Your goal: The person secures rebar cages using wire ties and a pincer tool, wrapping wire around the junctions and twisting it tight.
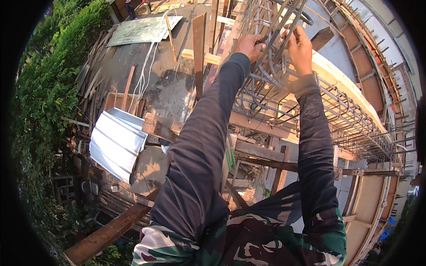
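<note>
Steel rebars rise in a dense cluster at the top centre, with bent stirrups among them. My left hand is closed at the left side of this cluster, its fingers curled round a rebar. On the other side, my right hand is raised, thumb and fingers closed on a slanting rebar. The fingertips of both hands are partly hidden among the steel. Below them, a long rebar cage with closely spaced stirrups runs off to the right beside a wooden formwork board.
Far below on the left lie a bent corrugated metal sheet and a flat pale sheet. Wooden beams and an upright plank stand around me. White cables hang down. Trees line the far left.
</note>
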Tool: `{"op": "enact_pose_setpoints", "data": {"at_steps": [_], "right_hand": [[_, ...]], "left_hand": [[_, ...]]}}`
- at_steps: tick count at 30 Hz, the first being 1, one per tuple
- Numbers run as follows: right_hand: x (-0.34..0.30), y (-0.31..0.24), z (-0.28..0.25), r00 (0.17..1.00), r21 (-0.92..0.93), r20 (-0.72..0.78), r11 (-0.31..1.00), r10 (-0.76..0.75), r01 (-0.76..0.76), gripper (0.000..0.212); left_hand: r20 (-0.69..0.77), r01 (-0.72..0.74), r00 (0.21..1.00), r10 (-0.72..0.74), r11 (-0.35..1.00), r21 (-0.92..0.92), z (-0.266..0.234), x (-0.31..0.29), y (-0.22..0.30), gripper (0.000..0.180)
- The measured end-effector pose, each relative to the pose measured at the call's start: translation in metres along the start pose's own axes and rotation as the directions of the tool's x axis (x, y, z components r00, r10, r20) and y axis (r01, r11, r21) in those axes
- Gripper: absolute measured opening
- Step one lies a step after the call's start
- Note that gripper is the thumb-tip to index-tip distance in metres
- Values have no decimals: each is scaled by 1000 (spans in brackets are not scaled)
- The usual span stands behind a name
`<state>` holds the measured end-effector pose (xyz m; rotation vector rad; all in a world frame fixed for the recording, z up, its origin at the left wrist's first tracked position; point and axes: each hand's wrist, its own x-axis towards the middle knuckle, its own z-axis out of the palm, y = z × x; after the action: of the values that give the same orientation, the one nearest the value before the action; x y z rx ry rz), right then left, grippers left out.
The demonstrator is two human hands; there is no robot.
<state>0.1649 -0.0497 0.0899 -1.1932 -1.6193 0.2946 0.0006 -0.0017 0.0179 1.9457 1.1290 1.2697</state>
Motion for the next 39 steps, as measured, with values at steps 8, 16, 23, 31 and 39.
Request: {"op": "enact_pose_setpoints", "data": {"at_steps": [8, 16, 23, 31, 39], "right_hand": [[-6, -3, -3, 997, 72, 67, 996, 41, -46, 15], [-8, -9, -11, 995, 106, 99, 994, 9, -19, 13], [-8, 5, -12, 946, 175, 254, 953, 201, -249, 16], [-9, 25, -19, 909, 105, 365, 961, 202, -256, 17], [-3, 10, -17, 944, 77, 292, 981, 151, -180, 13]], "left_hand": [[29, 82, 996, -81, 994, -68, -3, -2, 7, 21], [59, 64, 996, -60, 996, -59, -5, 1, -2, 20], [77, 87, 994, -83, 995, -50, -5, 0, 4, 22], [82, 83, 993, -81, 996, -23, -10, -1, 7, 24], [78, 75, 994, -71, 996, -49, -13, -3, 6, 22]]}}
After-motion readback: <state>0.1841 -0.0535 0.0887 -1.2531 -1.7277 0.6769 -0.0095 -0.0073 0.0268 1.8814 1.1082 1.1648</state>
